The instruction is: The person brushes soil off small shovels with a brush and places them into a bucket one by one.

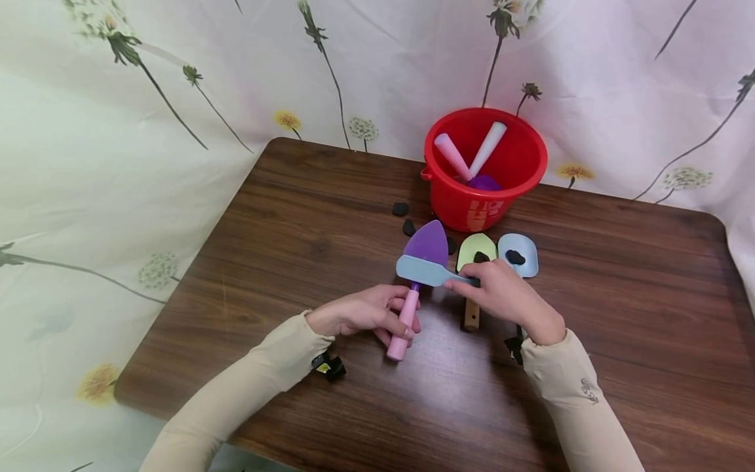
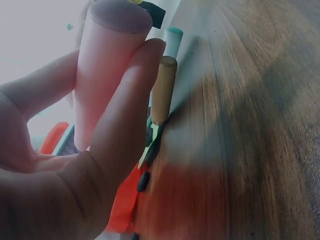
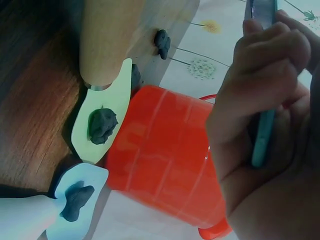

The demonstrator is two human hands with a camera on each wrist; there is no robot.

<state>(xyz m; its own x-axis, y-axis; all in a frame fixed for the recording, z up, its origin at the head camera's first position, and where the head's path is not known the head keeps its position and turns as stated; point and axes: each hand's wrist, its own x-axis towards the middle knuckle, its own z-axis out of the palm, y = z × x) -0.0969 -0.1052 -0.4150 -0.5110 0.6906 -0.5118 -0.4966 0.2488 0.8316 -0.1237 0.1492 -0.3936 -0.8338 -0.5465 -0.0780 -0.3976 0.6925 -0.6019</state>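
Observation:
My left hand (image 1: 373,311) grips the pink handle (image 2: 106,67) of a purple trowel (image 1: 429,239), thumb and fingers around it. The trowel's blade points away toward the bucket. In my right hand (image 1: 508,294) is a light-blue spatula (image 1: 420,270), its flat blade lying across the purple blade in the head view. Its teal handle end (image 3: 262,142) shows in my palm. Just beyond the right hand lie a light-green shovel (image 3: 85,142) with a wooden handle (image 1: 472,314) and a light-blue shovel (image 1: 527,242). Each carries a dark lump.
A red bucket (image 1: 472,210) stands at the back of the wooden table (image 1: 283,242), with a pink handle (image 1: 451,154) and a pale handle (image 1: 488,147) sticking up inside. Dark lumps (image 1: 400,208) lie near its base. A flower-printed cloth (image 1: 224,59) hangs behind.

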